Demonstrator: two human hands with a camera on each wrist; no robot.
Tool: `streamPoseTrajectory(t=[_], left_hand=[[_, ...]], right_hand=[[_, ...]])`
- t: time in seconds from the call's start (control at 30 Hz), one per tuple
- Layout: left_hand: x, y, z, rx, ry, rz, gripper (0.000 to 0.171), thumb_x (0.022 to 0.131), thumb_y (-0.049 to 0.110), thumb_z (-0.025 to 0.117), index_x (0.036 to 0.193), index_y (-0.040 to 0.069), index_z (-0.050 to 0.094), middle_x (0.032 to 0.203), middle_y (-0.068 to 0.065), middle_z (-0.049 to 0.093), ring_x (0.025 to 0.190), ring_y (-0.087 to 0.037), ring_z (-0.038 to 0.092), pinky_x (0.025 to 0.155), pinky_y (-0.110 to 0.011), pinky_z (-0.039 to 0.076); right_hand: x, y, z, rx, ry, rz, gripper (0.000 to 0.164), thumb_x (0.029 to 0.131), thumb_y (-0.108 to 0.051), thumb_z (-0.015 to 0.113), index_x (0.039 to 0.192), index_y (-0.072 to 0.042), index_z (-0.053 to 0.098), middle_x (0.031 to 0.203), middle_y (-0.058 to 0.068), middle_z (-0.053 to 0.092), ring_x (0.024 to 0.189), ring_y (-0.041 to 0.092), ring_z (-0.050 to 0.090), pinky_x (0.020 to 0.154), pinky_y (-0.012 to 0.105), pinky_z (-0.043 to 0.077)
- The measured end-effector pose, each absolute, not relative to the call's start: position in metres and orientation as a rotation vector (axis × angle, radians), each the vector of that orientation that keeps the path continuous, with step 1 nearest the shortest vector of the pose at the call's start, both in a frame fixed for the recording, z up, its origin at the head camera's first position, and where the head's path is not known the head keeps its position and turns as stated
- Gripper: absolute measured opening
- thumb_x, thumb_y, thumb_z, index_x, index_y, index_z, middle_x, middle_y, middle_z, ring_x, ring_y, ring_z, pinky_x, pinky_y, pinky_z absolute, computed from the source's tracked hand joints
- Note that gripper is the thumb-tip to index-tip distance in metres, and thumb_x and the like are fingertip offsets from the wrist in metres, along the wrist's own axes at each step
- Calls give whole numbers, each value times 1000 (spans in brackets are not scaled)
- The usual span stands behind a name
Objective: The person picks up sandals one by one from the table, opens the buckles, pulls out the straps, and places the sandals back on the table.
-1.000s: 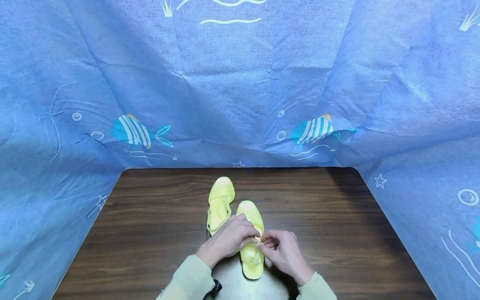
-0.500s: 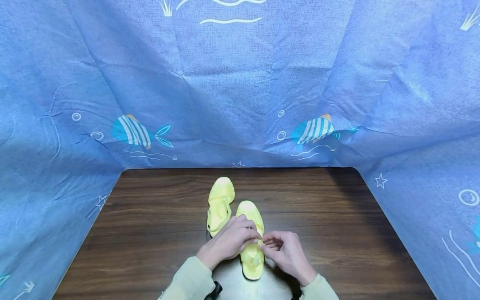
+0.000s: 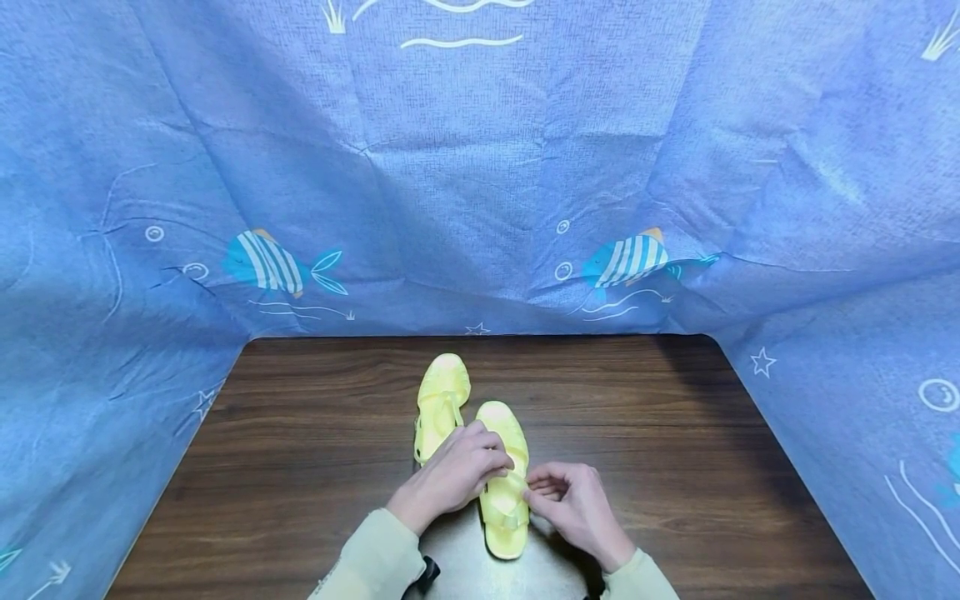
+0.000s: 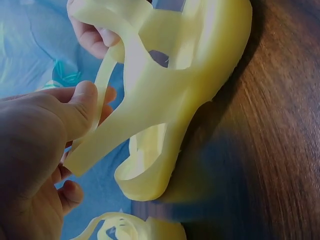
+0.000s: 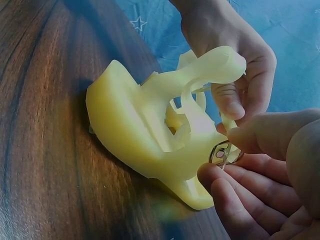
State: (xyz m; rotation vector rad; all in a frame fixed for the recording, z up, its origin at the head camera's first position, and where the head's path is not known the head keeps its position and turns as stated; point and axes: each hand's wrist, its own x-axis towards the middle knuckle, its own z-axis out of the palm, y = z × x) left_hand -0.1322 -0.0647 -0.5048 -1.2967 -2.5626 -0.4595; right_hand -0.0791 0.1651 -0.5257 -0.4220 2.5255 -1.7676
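Observation:
Two yellow jelly sandals stand on the table, toes pointing away. Both hands work at the near right sandal [image 3: 501, 427]. My left hand [image 3: 459, 468] lies across its left side; in the left wrist view, thumb and fingers pinch its thin ankle strap [image 4: 104, 80]. On the sandal's right side, my right hand [image 3: 573, 502] pinches a small metal buckle [image 5: 220, 153] between thumb and fingers, plain in the right wrist view. Just left and farther off is the second sandal [image 3: 444, 383], partly hidden by my left hand.
The dark wood-grain table [image 3: 315, 433] carries both sandals. A blue curtain [image 3: 465, 192] printed with fish hangs behind the table and along its sides. Something small and black [image 3: 426, 575] shows by the left sleeve.
My left hand has shifted slightly left, away from the right hand, uncovering more of the sandal's straps. The right hand moved a little to the right early on. Both sandals stay put.

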Motion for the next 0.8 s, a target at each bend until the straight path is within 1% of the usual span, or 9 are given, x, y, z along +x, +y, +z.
streamPoseTrajectory(t=[0.1,0.23,0.37,0.47,0.63,0.73,0.8], left_hand=[[-133,-66,-504,-1304,-2558,-449,11,97,24,74,105,26,82,97,11,69,90,-13,54,78,-28,44],[-134,-69,-503,-1303,-2553,-437,17,93,18,78,106,28,82,97,10,68,90,-14,53,79,-27,44],[-136,-72,-501,-1280,-2552,-424,26,86,9,81,104,28,81,97,9,67,90,-14,52,78,-27,43],[-137,-73,-500,-1271,-2553,-415,29,84,8,81,104,28,81,98,9,66,90,-14,52,77,-27,43],[-138,-76,-499,-1261,-2551,-434,36,78,0,82,102,27,80,100,8,65,92,-14,53,80,-29,45],[-139,-78,-498,-1236,-2533,-473,39,75,-4,82,99,26,80,100,8,65,92,-15,54,81,-30,46],[-140,-78,-497,-1240,-2510,-490,39,75,-5,83,98,26,80,101,7,65,91,-15,54,81,-30,47]], right_hand=[[-79,166,-526,-415,2524,-1771,12,85,-2,84,95,-4,79,85,5,79,75,8,74,69,27,63],[-79,166,-525,-407,2517,-1772,12,85,-2,84,95,-3,79,86,5,79,76,8,74,69,26,63],[-79,166,-525,-395,2524,-1768,12,85,-2,84,95,-4,79,85,5,79,75,7,74,69,26,63],[-78,166,-526,-385,2534,-1768,12,84,-3,84,95,-4,79,85,4,79,75,7,74,69,26,63],[-78,167,-527,-396,2527,-1774,12,85,-3,84,96,-4,79,85,5,79,75,8,74,69,26,63],[-78,168,-528,-407,2524,-1783,12,85,-2,83,96,-2,79,86,5,79,75,8,74,69,26,63],[-78,169,-528,-407,2527,-1791,12,85,-1,83,97,-2,79,86,5,79,75,8,74,69,27,63]])
